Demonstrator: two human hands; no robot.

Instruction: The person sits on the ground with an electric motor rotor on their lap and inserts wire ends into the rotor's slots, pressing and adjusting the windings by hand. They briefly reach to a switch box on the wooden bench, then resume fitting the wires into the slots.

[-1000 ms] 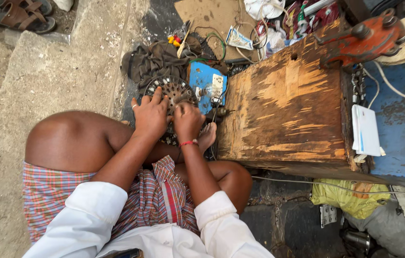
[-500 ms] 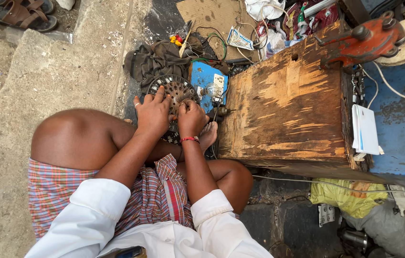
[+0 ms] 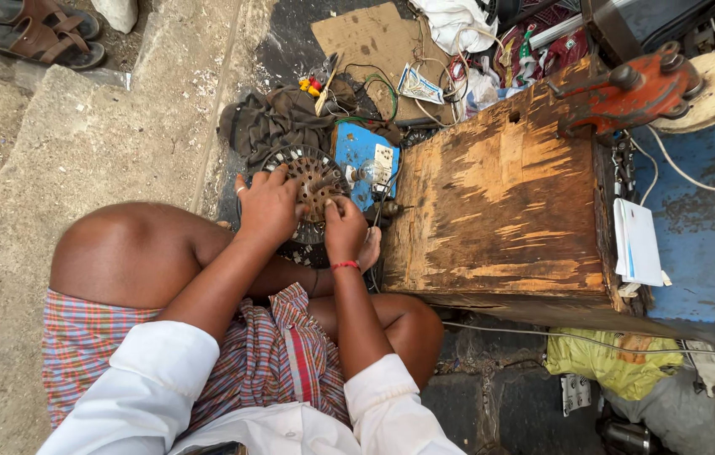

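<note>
I sit cross-legged on the ground with a round, rusty slotted metal core [image 3: 315,181] in front of my knees. My left hand [image 3: 269,206] grips its left rim, fingers spread over the edge. My right hand [image 3: 345,227], with a red thread at the wrist, pinches the core's lower right side; whether it holds a small tool I cannot tell. Both arms wear rolled white sleeves. The lower part of the core is hidden behind my hands.
A worn wooden box [image 3: 500,202] stands right of my hands, an orange vise [image 3: 627,88] on its far end. A blue board with a bulb [image 3: 366,160], a dark rag [image 3: 277,122], wires, cardboard [image 3: 370,42], sandals [image 3: 37,34] and a yellow bag [image 3: 610,362] lie around.
Both hands stay on the metal core with only slight finger shifts. The view has drifted a little.
</note>
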